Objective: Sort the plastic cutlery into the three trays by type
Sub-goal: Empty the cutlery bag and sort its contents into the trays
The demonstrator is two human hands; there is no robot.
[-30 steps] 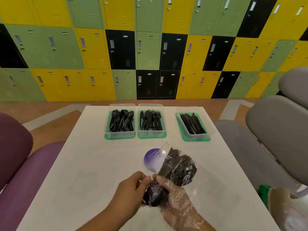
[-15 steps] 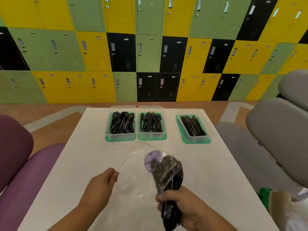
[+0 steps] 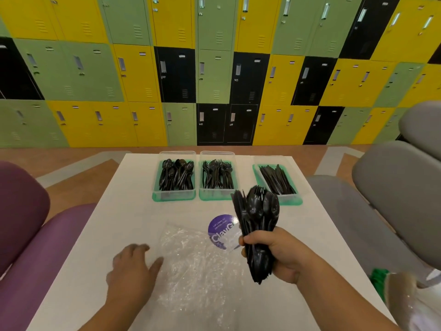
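Observation:
My right hand [image 3: 280,255] grips a thick bundle of black plastic cutlery [image 3: 257,216] upright above the white table [image 3: 100,235], spoon bowls and fork tines on top. My left hand [image 3: 132,268] hovers low over the table with fingers spread, beside an empty clear plastic bag [image 3: 191,263] lying flat. At the far edge stand three clear trays on green bases: the spoon tray [image 3: 175,194] at left, the fork tray [image 3: 216,195] in the middle, the knife tray [image 3: 290,199] at right, partly hidden by the bundle.
A round purple sticker [image 3: 220,229] lies on the table under the bag's corner. Purple seats [image 3: 21,235] flank the table's left side and grey seats [image 3: 391,199] its right. A green-capped bottle in plastic [image 3: 391,287] sits at lower right. Coloured lockers fill the back wall.
The cutlery bundle came out of the bag and rose in my right hand. The bag dropped flat on the table, and my left hand let go of it and moved left.

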